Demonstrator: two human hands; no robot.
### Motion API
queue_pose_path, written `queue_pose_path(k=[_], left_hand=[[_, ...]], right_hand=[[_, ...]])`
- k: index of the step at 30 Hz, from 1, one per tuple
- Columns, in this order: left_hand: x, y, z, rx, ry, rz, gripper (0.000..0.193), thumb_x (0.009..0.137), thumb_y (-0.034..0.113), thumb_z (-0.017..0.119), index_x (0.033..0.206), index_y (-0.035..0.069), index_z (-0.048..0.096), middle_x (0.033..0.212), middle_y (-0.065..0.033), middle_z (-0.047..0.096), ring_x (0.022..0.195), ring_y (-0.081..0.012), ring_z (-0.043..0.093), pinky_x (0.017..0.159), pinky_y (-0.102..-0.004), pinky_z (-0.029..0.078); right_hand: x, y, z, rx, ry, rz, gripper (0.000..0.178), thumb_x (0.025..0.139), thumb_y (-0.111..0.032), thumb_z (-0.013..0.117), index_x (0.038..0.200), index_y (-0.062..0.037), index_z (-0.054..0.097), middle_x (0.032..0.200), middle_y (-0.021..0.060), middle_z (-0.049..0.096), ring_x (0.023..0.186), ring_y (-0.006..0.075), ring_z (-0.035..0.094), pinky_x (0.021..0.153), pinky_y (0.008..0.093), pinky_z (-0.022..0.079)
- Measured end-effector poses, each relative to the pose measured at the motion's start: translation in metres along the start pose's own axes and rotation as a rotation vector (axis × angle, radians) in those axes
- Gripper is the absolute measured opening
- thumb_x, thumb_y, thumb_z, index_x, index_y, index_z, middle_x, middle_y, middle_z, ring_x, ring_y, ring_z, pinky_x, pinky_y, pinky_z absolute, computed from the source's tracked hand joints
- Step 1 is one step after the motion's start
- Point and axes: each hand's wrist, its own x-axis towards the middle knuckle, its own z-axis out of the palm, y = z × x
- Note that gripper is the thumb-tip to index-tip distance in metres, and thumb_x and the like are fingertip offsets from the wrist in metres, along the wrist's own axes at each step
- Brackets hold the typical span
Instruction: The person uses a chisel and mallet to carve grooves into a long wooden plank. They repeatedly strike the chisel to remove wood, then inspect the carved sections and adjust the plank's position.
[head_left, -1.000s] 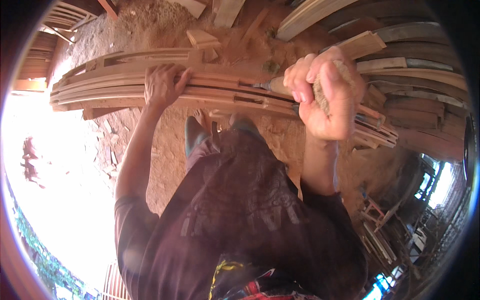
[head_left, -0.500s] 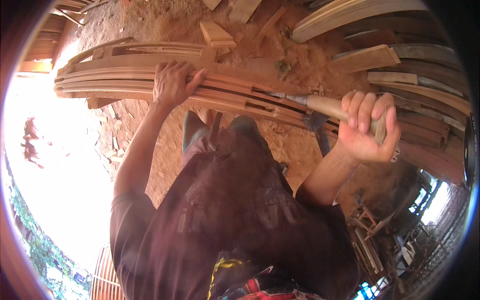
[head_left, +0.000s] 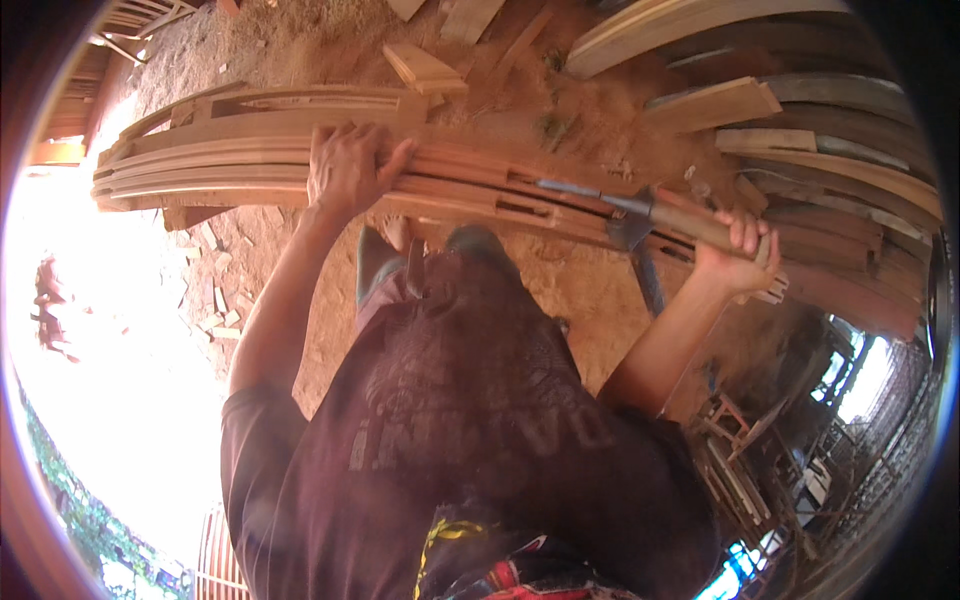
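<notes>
Long wooden rails [head_left: 230, 160] with grooves and slots lie side by side across the view in front of me. My left hand [head_left: 345, 170] presses on them left of the middle, its fingers curled over the far side and the thumb apart. At the right, my right hand [head_left: 742, 252] is wrapped round the end of a wooden-handled chisel [head_left: 690, 222]. The chisel slants down to the left, and its metal blade lies low over the rails near a cut slot [head_left: 525, 207]. Whether the tip touches the wood, I cannot tell.
Beneath the rails' right part stands a dark support [head_left: 645, 275]. Offcuts, such as a pale block [head_left: 425, 68], lie on the dusty brown ground [head_left: 320, 50]. Stacked curved timbers [head_left: 830, 170] fill the right side. Small wood scraps [head_left: 215, 300] are scattered at the left.
The chisel has drawn back to the right from the slot, with more blade showing and its handle lower. My right hand has dropped slightly. My left hand stays on the rails.
</notes>
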Motion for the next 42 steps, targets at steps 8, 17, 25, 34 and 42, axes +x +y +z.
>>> queue_pose_path(k=[8, 17, 25, 34, 42], left_hand=[[0.002, 0.0, 0.006, -0.041, -0.016, 0.015, 0.051, 0.103, 0.056, 0.061, 0.091, 0.009, 0.076, 0.092, -0.0104, 0.076, 0.102, -0.0306, 0.07, 0.095, -0.0464, 0.044], [0.004, -0.008, 0.001, -0.019, -0.014, -0.029, 0.049, 0.102, 0.056, 0.062, 0.088, 0.011, 0.074, 0.089, -0.0092, 0.074, 0.1, -0.0305, 0.07, 0.096, -0.0481, 0.044], [-0.001, 0.0, 0.003, -0.062, -0.006, -0.014, 0.046, 0.102, 0.053, 0.066, 0.086, 0.011, 0.074, 0.086, -0.009, 0.074, 0.094, -0.0285, 0.069, 0.093, -0.0453, 0.044], [0.001, -0.002, 0.008, -0.05, 0.098, 0.026, 0.045, 0.102, 0.052, 0.066, 0.085, 0.012, 0.075, 0.084, -0.0077, 0.075, 0.092, -0.0279, 0.069, 0.091, -0.0438, 0.044], [0.0, -0.002, 0.005, -0.006, 0.102, 0.067, 0.044, 0.102, 0.052, 0.066, 0.089, 0.011, 0.076, 0.088, -0.0078, 0.076, 0.092, -0.0268, 0.07, 0.089, -0.0422, 0.044]], right_hand=[[-0.057, 0.024, 0.143, -0.444, -0.447, -0.071, 0.028, 0.103, -0.03, 0.05, 0.084, -0.0108, 0.058, 0.058, -0.0022, 0.043, 0.053, 0.0155, 0.043, 0.062, 0.0363, 0.043], [-0.07, 0.04, 0.149, -0.374, -0.543, -0.174, 0.025, 0.104, -0.018, 0.047, 0.091, -0.0005, 0.06, 0.062, 0.0068, 0.049, 0.05, 0.0177, 0.048, 0.056, 0.0393, 0.052], [-0.03, -0.11, 0.145, -0.271, -0.729, -0.194, 0.033, 0.103, -0.031, 0.049, 0.1, -0.0028, 0.067, 0.063, -0.0016, 0.056, 0.058, 0.0154, 0.05, 0.068, 0.0356, 0.041], [-0.042, -0.027, 0.112, -0.359, -0.627, -0.104, 0.039, 0.112, -0.035, 0.037, 0.106, -0.0061, 0.063, 0.063, -0.0009, 0.048, 0.057, 0.0146, 0.044, 0.065, 0.0388, 0.041], [-0.029, -0.031, 0.107, -0.329, -0.543, -0.12, 0.041, 0.112, -0.036, 0.037, 0.111, -0.0053, 0.064, 0.066, 0.0004, 0.049, 0.06, 0.015, 0.044, 0.066, 0.0395, 0.04]])
